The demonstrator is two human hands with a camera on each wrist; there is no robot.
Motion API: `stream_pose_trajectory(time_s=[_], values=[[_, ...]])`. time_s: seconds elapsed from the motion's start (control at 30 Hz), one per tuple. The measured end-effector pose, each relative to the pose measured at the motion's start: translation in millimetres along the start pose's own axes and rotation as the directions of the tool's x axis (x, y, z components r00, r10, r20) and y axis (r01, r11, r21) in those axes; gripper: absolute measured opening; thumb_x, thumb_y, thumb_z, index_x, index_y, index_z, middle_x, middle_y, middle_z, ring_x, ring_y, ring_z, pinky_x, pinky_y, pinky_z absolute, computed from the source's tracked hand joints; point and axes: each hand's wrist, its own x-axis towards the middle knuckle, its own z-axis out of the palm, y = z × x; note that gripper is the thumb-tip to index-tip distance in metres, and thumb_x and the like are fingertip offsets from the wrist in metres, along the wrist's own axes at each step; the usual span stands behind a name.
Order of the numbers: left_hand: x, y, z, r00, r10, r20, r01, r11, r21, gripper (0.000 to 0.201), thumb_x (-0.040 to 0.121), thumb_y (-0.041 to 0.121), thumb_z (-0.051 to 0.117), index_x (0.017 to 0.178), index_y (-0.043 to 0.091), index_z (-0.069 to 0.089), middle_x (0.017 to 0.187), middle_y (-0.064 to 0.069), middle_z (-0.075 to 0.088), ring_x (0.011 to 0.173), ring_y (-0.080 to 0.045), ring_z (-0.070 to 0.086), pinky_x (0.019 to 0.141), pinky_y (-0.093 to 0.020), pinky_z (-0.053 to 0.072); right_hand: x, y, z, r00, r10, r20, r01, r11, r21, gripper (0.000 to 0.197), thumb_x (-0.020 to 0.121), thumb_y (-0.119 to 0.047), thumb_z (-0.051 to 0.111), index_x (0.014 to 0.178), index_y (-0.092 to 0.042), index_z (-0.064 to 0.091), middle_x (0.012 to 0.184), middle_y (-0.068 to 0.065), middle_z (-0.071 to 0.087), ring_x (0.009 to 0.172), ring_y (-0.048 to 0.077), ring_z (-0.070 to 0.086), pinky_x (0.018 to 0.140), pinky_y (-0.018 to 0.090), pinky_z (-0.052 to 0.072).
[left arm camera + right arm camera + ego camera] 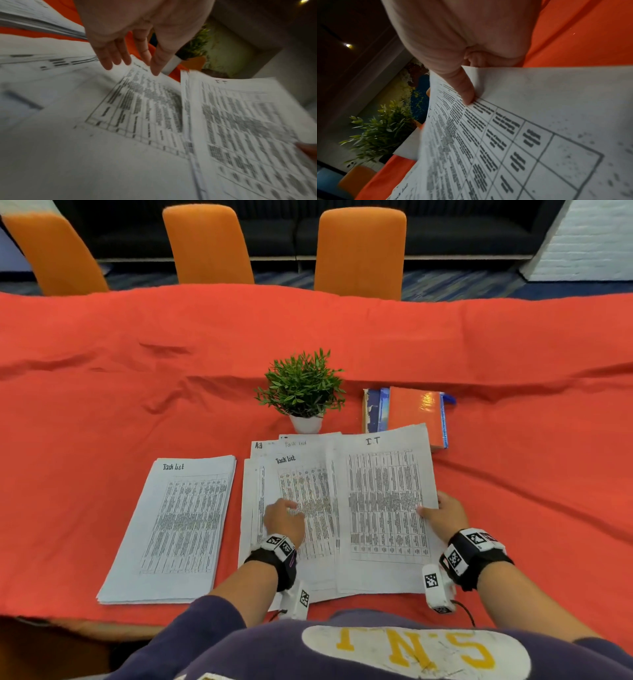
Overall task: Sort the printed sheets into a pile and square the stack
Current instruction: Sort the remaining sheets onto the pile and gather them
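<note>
A squared pile of "Task list" sheets [174, 525] lies at the left on the red cloth. In the middle, loose printed sheets [305, 501] lie fanned and overlapping. My left hand [284, 517] hovers over them with straight, spread fingers [109, 60]. My right hand [445, 513] pinches the right edge of a sheet headed "I.T" [387, 501], thumb [464, 92] on top and fingers underneath. That sheet [522, 128] is lifted slightly and overlaps the fanned ones.
A small potted plant [303, 392] stands just behind the sheets. Books with an orange cover [411, 412] lie behind the "I.T" sheet. Orange chairs [209, 244] line the table's far side. Wrinkled red cloth [137, 364] covers the table.
</note>
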Motion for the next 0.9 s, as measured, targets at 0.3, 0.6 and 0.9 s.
stream_pose_trajectory(time_s=[0.3, 0.6, 0.9], values=[[6.1, -13.3, 5.6, 0.990, -0.126, -0.059, 0.113, 0.975, -0.190, 0.049, 0.085, 0.006, 0.065, 0.128, 0.006, 0.041, 0.121, -0.016, 0.054, 0.099, -0.027, 0.059, 0.082, -0.030, 0.048, -0.6, 21.5, -9.8, 0.999, 0.048, -0.013, -0.048, 0.999, 0.017, 0.035, 0.082, 0.006, 0.064, 0.117, 0.000, 0.060, 0.110, 0.018, 0.066, 0.090, 0.024, 0.060, 0.079, 0.031, 0.045], [-12.1, 7.2, 9.2, 0.963, 0.266, -0.036, -0.268, 0.961, -0.070, 0.007, 0.094, 0.016, 0.053, 0.087, 0.016, 0.055, 0.090, 0.002, 0.058, 0.079, -0.013, 0.056, 0.070, -0.024, 0.047, 6.7, 25.2, -8.5, 1.000, 0.020, 0.019, -0.020, 1.000, 0.016, 0.032, 0.082, 0.004, 0.064, 0.113, -0.002, 0.063, 0.108, 0.016, 0.068, 0.093, 0.027, 0.063, 0.080, 0.031, 0.047], [5.9, -5.5, 3.1, 0.997, 0.068, -0.027, -0.066, 0.995, 0.077, 0.013, 0.094, 0.015, 0.052, 0.096, 0.003, 0.057, 0.103, -0.013, 0.056, 0.088, -0.030, 0.058, 0.075, -0.027, 0.043, 9.4, 23.7, -9.3, 0.998, 0.051, 0.030, -0.051, 0.999, 0.006, 0.031, 0.082, 0.002, 0.064, 0.112, -0.005, 0.063, 0.103, 0.012, 0.068, 0.091, 0.026, 0.064, 0.076, 0.029, 0.046]])
